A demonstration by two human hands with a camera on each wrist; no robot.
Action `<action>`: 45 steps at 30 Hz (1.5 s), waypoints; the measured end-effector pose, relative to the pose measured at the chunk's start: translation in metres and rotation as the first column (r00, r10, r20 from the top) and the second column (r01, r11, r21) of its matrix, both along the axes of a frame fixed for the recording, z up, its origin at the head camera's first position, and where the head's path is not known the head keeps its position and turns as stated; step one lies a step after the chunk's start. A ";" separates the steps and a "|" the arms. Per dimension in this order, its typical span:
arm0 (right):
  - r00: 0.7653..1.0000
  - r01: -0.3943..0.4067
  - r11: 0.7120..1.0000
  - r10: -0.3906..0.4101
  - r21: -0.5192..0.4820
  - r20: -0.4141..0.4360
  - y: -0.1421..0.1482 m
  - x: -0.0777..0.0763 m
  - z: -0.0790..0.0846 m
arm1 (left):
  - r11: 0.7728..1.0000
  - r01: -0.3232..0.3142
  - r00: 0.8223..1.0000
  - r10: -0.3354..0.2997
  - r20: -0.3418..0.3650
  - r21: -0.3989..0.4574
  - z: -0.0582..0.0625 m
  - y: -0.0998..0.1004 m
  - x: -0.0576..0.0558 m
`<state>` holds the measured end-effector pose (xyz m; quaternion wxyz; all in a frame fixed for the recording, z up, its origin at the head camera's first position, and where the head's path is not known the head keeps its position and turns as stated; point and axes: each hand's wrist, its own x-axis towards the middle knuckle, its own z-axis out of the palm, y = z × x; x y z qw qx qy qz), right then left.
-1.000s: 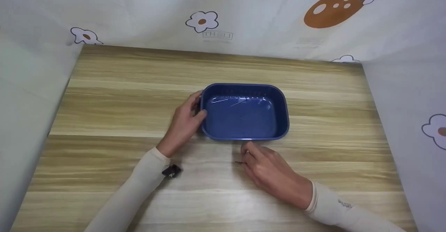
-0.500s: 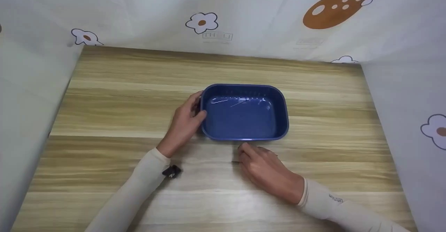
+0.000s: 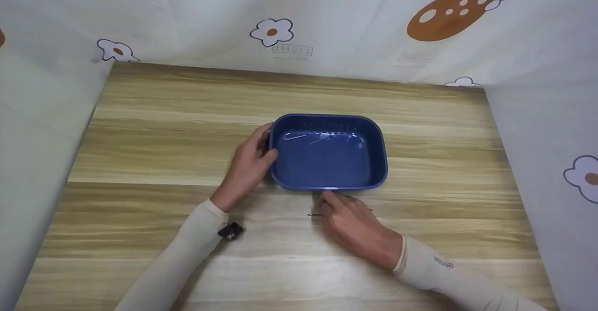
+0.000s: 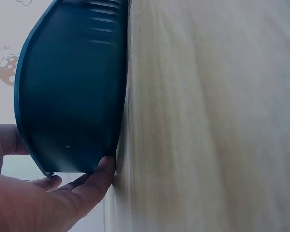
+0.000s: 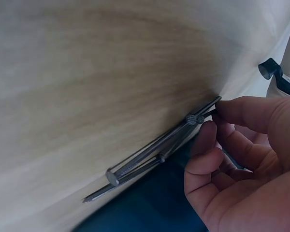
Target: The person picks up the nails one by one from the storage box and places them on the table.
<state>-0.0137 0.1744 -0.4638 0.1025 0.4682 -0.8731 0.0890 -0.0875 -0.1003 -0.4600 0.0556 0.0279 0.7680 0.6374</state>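
A blue rectangular plastic bin (image 3: 322,161) stands upright on the table. My left hand (image 3: 245,168) holds its left end, thumb at the rim and fingers against the outer wall, as the left wrist view shows on the bin's side (image 4: 72,96). Just in front of the bin's near side is my right hand (image 3: 355,224). In the right wrist view, its thumb and finger pinch a grey metal nail (image 5: 195,119) near the tabletop. Several more nails (image 5: 140,162) lie close together beside the bin. From the head view, the hand mostly hides them; one nail end (image 3: 314,215) sticks out left.
Two thin pale lines (image 3: 320,139) show on the bin's floor; I cannot tell whether they are nails or reflections. The wood-grain table (image 3: 187,91) is bordered by pale printed sheets (image 3: 196,12). A small black device (image 3: 230,230) is at my left sleeve.
My right hand has shifted slightly left along the bin's near side, and a nail end shows to its right. My left hand and the bin have stayed put.
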 end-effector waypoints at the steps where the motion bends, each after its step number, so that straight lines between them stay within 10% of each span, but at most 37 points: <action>1: 1.000 0.003 1.000 -0.003 -0.003 0.005 0.000 0.000 0.000 | 1.000 -0.001 1.000 0.001 0.001 -0.001 0.000 0.000 0.000; 17: 0.999 0.020 0.995 -0.015 -0.100 0.052 -0.003 0.006 0.000 | 1.000 -0.002 1.000 0.002 0.019 0.016 0.001 -0.001 0.001; 24: 0.980 0.054 0.980 -0.015 -0.191 0.199 0.001 0.012 0.013 | 1.000 -0.007 1.000 0.007 0.005 0.012 0.001 -0.001 0.000; 45: 0.895 0.320 0.824 -0.101 -0.467 0.435 0.038 -0.005 0.038 | 1.000 -0.015 1.000 0.015 0.012 0.000 0.001 0.001 -0.001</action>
